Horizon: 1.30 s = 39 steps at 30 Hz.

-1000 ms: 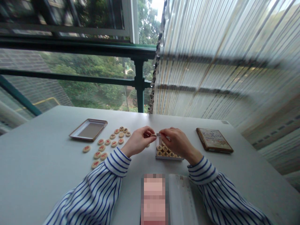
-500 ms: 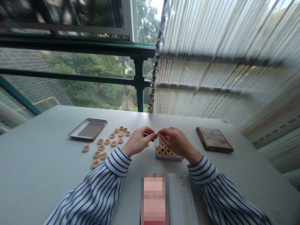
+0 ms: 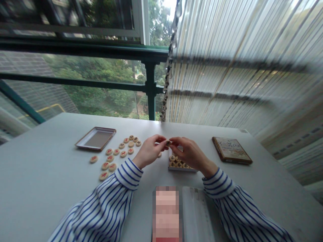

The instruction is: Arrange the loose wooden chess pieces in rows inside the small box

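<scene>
Between the fingertips of my left hand (image 3: 149, 150) and my right hand (image 3: 189, 152) is a round xiangqi piece (image 3: 168, 143) with a dark character facing me. Both hands pinch it from opposite sides, above the table. Below my right hand lies a small white box (image 3: 182, 170) holding rows of black-marked pieces (image 3: 179, 164), partly covered by that hand. One loose piece (image 3: 159, 154) lies by the box, half hidden behind my left hand. To the left, several xiangqi pieces (image 3: 123, 154) are scattered on the table, most red-marked, some dark-marked and one blank side up.
A shallow brown-rimmed tray lid (image 3: 107, 128) lies at the back left of the white table (image 3: 50, 174). A flat brown case (image 3: 230, 149) rests at the right. Near me are a blurred-out item (image 3: 166, 215) and a whitish flat packet (image 3: 198, 215). Windows and a string curtain (image 3: 214, 67) stand behind.
The held piece has turned so its marked face now shows toward me. My right fingertips have come onto it from the right, closing the small gap there.
</scene>
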### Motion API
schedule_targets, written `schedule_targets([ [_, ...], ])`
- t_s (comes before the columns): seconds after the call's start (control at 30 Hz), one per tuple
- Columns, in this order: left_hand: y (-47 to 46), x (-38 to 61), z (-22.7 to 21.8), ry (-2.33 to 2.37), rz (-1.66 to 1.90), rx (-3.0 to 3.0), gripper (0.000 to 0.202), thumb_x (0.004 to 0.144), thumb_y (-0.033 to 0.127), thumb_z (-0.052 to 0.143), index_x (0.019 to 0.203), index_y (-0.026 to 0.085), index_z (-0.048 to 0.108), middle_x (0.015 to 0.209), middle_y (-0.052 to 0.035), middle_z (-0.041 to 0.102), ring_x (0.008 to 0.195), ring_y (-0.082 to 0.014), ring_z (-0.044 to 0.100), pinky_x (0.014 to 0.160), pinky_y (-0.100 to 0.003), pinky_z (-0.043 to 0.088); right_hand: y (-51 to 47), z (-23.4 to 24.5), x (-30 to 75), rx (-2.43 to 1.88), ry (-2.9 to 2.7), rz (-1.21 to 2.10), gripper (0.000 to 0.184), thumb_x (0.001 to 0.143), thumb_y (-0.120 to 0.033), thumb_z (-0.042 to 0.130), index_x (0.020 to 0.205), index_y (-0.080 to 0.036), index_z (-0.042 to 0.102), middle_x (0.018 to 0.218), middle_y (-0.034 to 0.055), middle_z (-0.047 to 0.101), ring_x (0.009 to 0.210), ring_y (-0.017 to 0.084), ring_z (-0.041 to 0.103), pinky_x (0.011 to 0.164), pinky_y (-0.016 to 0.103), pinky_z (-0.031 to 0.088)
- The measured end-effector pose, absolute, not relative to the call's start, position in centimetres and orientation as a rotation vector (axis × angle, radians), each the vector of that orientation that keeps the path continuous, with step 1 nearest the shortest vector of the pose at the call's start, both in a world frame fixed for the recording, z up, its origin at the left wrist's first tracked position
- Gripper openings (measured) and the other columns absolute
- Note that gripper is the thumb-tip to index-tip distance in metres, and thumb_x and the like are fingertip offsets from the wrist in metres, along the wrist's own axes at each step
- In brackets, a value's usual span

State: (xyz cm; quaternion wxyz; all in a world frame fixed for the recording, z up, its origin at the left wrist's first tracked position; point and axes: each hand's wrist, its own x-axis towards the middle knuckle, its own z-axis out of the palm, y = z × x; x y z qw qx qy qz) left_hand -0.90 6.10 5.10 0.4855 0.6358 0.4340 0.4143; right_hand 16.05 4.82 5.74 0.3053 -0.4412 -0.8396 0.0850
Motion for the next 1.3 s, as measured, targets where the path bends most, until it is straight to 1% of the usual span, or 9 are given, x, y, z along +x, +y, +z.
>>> schedule_targets([
  [0.1, 6.1, -0.9, 5.1, 1.043, 1.020, 1.538, 0.026, 0.077, 0.034, 0.054, 0.088, 0.011, 0.056, 0.082, -0.0082, 0.063, 0.070, -0.0151, 0.064, 0.065, -0.028, 0.051, 4.9, 5.7, 16.0, -1.150, -2.227, 0.254, 0.023, 0.081, -0.024, 0.052, 0.102, -0.019, 0.057, 0.085, 0.0042, 0.065, 0.078, 0.014, 0.058, 0.070, 0.027, 0.043],
  [0.23, 6.1, -0.8, 5.1, 1.063, 1.004, 1.563, 0.026, 0.078, 0.034, 0.053, 0.087, 0.010, 0.058, 0.080, -0.0085, 0.064, 0.071, -0.0155, 0.063, 0.065, -0.028, 0.051, 4.9, 5.7, 16.0, -1.147, -2.227, 0.255, 0.022, 0.080, -0.025, 0.053, 0.101, -0.020, 0.057, 0.086, 0.0041, 0.064, 0.078, 0.014, 0.058, 0.070, 0.027, 0.044],
  [0.4, 6.1, -0.9, 5.0, 1.074, 0.998, 1.608, 0.027, 0.078, 0.035, 0.052, 0.086, 0.011, 0.059, 0.077, -0.0083, 0.065, 0.069, -0.0151, 0.062, 0.061, -0.026, 0.050, 4.9, 5.7, 16.0, -1.134, -2.228, 0.233, 0.021, 0.081, -0.025, 0.052, 0.100, -0.019, 0.058, 0.086, 0.0040, 0.064, 0.079, 0.014, 0.058, 0.071, 0.027, 0.044],
  [0.57, 6.2, -1.0, 5.0, 1.067, 0.988, 1.602, 0.026, 0.078, 0.034, 0.051, 0.085, 0.011, 0.059, 0.073, -0.0074, 0.065, 0.067, -0.0148, 0.062, 0.055, -0.023, 0.047, 5.0, 5.6, 16.1, -1.131, -2.254, 0.219, 0.023, 0.083, -0.025, 0.049, 0.104, -0.019, 0.057, 0.091, 0.0050, 0.064, 0.083, 0.015, 0.057, 0.075, 0.028, 0.044],
  [0.67, 6.2, -1.0, 5.0, 1.084, 0.984, 1.566, 0.025, 0.077, 0.033, 0.052, 0.084, 0.010, 0.059, 0.072, -0.0072, 0.064, 0.066, -0.0149, 0.062, 0.054, -0.023, 0.047, 5.0, 5.5, 16.2, -1.116, -2.270, 0.211, 0.025, 0.083, -0.025, 0.048, 0.106, -0.019, 0.056, 0.092, 0.0058, 0.064, 0.084, 0.016, 0.057, 0.075, 0.029, 0.044],
  [0.8, 6.2, -0.8, 5.1, 1.107, 0.976, 1.531, 0.023, 0.077, 0.032, 0.053, 0.084, 0.010, 0.059, 0.071, -0.0070, 0.064, 0.064, -0.0145, 0.062, 0.054, -0.023, 0.046, 5.1, 5.5, 16.2, -1.114, -2.269, 0.211, 0.028, 0.082, -0.029, 0.051, 0.107, -0.019, 0.056, 0.093, 0.0061, 0.064, 0.084, 0.016, 0.057, 0.076, 0.030, 0.044],
  [0.93, 6.0, -0.7, 5.2, 1.106, 0.967, 1.534, 0.023, 0.077, 0.031, 0.053, 0.085, 0.010, 0.059, 0.072, -0.0072, 0.064, 0.065, -0.0146, 0.062, 0.053, -0.023, 0.046, 5.0, 5.5, 16.2, -1.140, -2.263, 0.202, 0.028, 0.082, -0.031, 0.051, 0.106, -0.019, 0.057, 0.094, 0.0070, 0.064, 0.085, 0.016, 0.057, 0.076, 0.030, 0.044],
  [1.17, 6.1, -0.8, 4.9, 1.091, 0.939, 1.615, 0.026, 0.078, 0.034, 0.050, 0.089, 0.012, 0.060, 0.078, -0.0083, 0.066, 0.067, -0.0153, 0.063, 0.052, -0.022, 0.045, 5.0, 5.9, 16.5, -1.124, -2.274, 0.207, 0.024, 0.080, -0.026, 0.052, 0.102, -0.017, 0.058, 0.091, 0.0066, 0.064, 0.084, 0.016, 0.057, 0.076, 0.029, 0.043],
  [1.3, 6.3, -1.2, 4.5, 1.148, 0.912, 1.772, 0.030, 0.078, 0.035, 0.049, 0.096, 0.014, 0.060, 0.083, -0.0088, 0.067, 0.072, -0.0166, 0.063, 0.059, -0.025, 0.047, 5.0, 6.5, 17.0, -1.176, -2.290, 0.166, 0.026, 0.080, -0.027, 0.053, 0.103, -0.017, 0.058, 0.088, 0.0058, 0.064, 0.079, 0.015, 0.058, 0.073, 0.029, 0.044],
])
